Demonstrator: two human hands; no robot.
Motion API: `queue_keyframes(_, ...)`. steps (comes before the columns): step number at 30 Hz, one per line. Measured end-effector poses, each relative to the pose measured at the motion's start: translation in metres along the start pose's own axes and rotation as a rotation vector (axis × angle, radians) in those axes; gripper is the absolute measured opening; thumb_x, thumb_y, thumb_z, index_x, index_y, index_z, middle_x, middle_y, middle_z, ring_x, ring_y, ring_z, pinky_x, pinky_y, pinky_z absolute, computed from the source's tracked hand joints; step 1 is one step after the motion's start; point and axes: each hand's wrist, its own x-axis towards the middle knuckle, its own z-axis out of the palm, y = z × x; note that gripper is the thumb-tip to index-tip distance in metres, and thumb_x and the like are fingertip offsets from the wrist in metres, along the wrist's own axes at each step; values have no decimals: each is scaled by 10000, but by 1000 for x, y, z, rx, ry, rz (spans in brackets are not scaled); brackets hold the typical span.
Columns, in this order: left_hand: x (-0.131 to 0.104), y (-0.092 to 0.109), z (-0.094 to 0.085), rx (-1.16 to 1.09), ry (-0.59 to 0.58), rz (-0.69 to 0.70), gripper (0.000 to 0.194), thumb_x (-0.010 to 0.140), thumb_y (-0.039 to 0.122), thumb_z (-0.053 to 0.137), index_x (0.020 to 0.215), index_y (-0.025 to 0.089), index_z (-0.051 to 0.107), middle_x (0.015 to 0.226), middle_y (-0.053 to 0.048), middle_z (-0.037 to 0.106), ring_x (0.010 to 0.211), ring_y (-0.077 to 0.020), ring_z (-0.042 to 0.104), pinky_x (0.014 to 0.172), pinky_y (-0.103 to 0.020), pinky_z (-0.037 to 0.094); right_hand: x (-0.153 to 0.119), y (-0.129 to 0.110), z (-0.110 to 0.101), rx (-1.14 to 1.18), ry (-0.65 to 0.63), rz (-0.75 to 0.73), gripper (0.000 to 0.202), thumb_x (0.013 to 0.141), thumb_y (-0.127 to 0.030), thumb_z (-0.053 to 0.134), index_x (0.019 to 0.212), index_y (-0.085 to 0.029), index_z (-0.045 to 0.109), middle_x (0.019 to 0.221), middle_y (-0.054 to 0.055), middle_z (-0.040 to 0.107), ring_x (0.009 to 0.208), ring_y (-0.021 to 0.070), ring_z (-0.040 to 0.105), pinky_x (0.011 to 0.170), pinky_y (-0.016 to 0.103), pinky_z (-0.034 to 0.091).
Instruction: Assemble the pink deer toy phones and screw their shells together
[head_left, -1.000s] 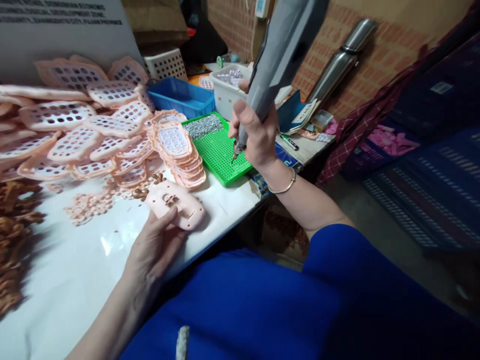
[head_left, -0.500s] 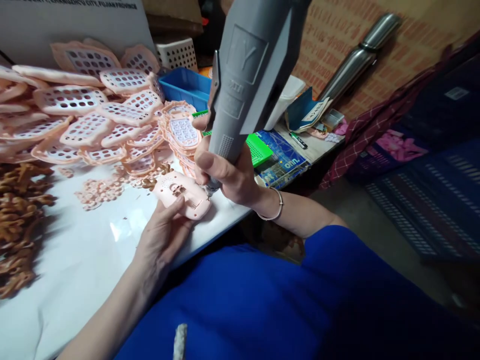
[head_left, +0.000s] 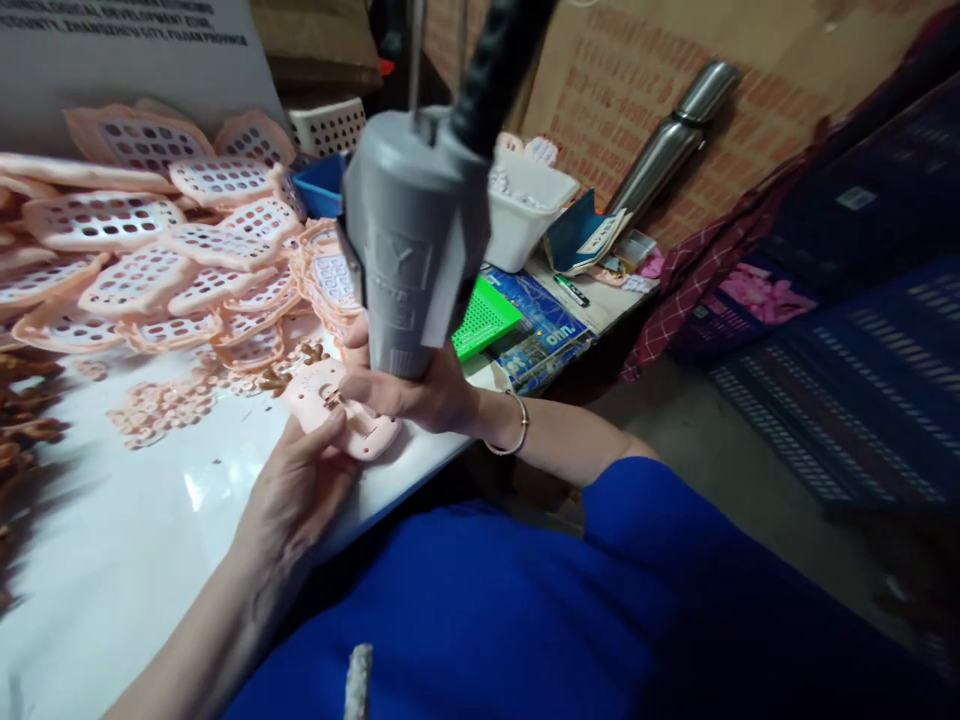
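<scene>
A pale pink plastic housing with small holes and a recess lies near the table's front edge. My left hand grips its near left side, thumb on top by the recess. Wrapped round the lower end of a grey electric screwdriver is my right hand, with a bracelet at the wrist. The tool stands nearly upright over the housing, a black cable at its top. Its tip is hidden behind my right fingers, so I cannot tell whether it touches the housing.
Pink perforated panels are heaped at the left, behind small pink rings and brown parts. Farther right are a green perforated tray, a white tub, a blue booklet and a steel flask.
The screwdriver has swung more upright and its top has come lower in view. My right hand has moved left over the housing. The whole view has shifted slightly.
</scene>
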Motion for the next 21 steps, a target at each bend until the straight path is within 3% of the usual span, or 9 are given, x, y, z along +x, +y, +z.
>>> queue_keyframes(3, -4, 1, 5, 24, 37, -16, 498, 818, -52, 550, 1231, 196, 676, 963, -50, 789, 734, -128, 735, 744, -179, 610, 5, -12, -9, 128, -82, -5, 505, 636, -643, 794, 752, -234, 521, 618, -44, 488, 549, 118, 478, 534, 290, 463)
queue_keyframes(4, -5, 2, 6, 30, 58, -24, 464, 830, -55, 533, 1193, 185, 692, 930, -48, 786, 712, -118, 729, 730, -170, 608, 7, -17, -15, 133, -56, -13, 499, 647, -653, 780, 794, -239, 542, 605, -56, 471, 531, 113, 462, 519, 285, 450)
queue_keyframes(8, -5, 2, 6, 35, 129, -48, 376, 837, -58, 517, 1056, 160, 731, 861, -37, 774, 669, -106, 714, 695, -162, 609, 22, -21, -50, -16, 302, -100, 620, 601, -714, 770, 987, -272, 573, 639, -63, 480, 516, 107, 455, 502, 280, 445)
queue_keyframes(12, -3, 2, 3, 36, 111, -58, 387, 817, -54, 535, 1046, 181, 741, 882, -34, 775, 689, -118, 716, 693, -160, 610, 36, 0, -83, -140, 518, -158, 558, 685, -701, 720, 945, -273, 476, 643, -70, 487, 504, 111, 476, 518, 289, 479)
queue_keyframes(16, -3, 1, 5, 48, 130, -47, 402, 822, -55, 530, 1070, 181, 740, 945, -52, 777, 708, -132, 717, 705, -194, 624, 40, 17, -95, -214, 569, -144, 497, 755, -690, 662, 853, -270, 415, 636, -67, 468, 506, 109, 480, 516, 289, 468)
queue_keyframes(21, -4, 1, 6, 43, 133, -41, 382, 835, -61, 506, 1027, 164, 748, 880, -45, 770, 666, -124, 705, 683, -208, 630, 38, 21, -93, -170, 567, -169, 534, 714, -695, 704, 917, -272, 448, 643, -74, 486, 493, 113, 488, 528, 309, 491)
